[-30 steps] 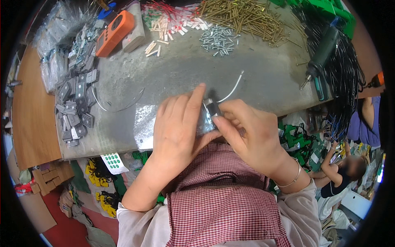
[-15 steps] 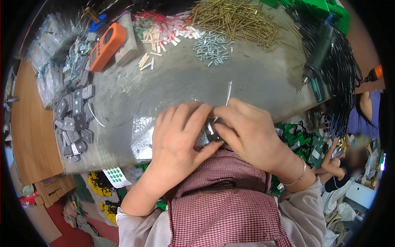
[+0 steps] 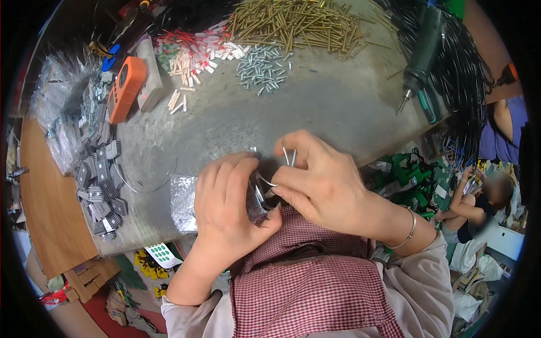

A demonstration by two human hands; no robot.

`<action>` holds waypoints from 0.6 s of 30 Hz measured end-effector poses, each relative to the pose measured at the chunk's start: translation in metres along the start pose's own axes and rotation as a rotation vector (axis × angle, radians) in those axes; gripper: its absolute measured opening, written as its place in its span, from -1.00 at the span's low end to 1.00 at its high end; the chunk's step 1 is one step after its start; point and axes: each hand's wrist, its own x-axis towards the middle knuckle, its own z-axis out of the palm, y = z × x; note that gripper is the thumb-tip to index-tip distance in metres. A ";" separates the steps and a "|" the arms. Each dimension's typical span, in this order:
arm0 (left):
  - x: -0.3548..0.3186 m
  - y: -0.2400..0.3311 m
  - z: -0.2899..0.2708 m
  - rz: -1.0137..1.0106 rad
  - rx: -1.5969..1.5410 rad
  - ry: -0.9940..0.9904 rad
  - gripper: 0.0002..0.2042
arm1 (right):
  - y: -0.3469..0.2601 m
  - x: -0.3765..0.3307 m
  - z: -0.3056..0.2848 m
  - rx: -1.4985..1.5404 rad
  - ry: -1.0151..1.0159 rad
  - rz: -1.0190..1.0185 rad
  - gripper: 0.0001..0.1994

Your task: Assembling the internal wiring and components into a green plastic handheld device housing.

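My left hand and my right hand meet close to my chest, over the near edge of the grey worktable. Together they grip a small shiny metal part that my fingers mostly hide. My right hand pinches two thin white wires that stick up between thumb and forefinger. A crinkled clear plastic bag lies under my left hand.
On the table lie a heap of brass pins, a pile of silver screws, red-and-white wire pieces, an orange device, grey metal parts at left, a green power screwdriver and black cables. Another person sits at right.
Both hands drew nearer to my chest. The long wire that trailed over the table is now bent up, its ends pinched in my right fingers.
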 end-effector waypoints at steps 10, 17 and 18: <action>-0.002 -0.008 0.006 0.022 0.068 0.102 -0.36 | 0.011 0.003 0.002 0.095 0.031 -0.069 -0.79; -0.003 -0.003 -0.003 -0.020 0.044 0.024 -0.31 | 0.009 0.011 0.006 0.078 0.019 -0.069 -0.84; -0.004 -0.002 -0.005 -0.030 0.067 0.007 -0.28 | 0.012 0.015 0.006 0.104 -0.010 -0.086 -0.82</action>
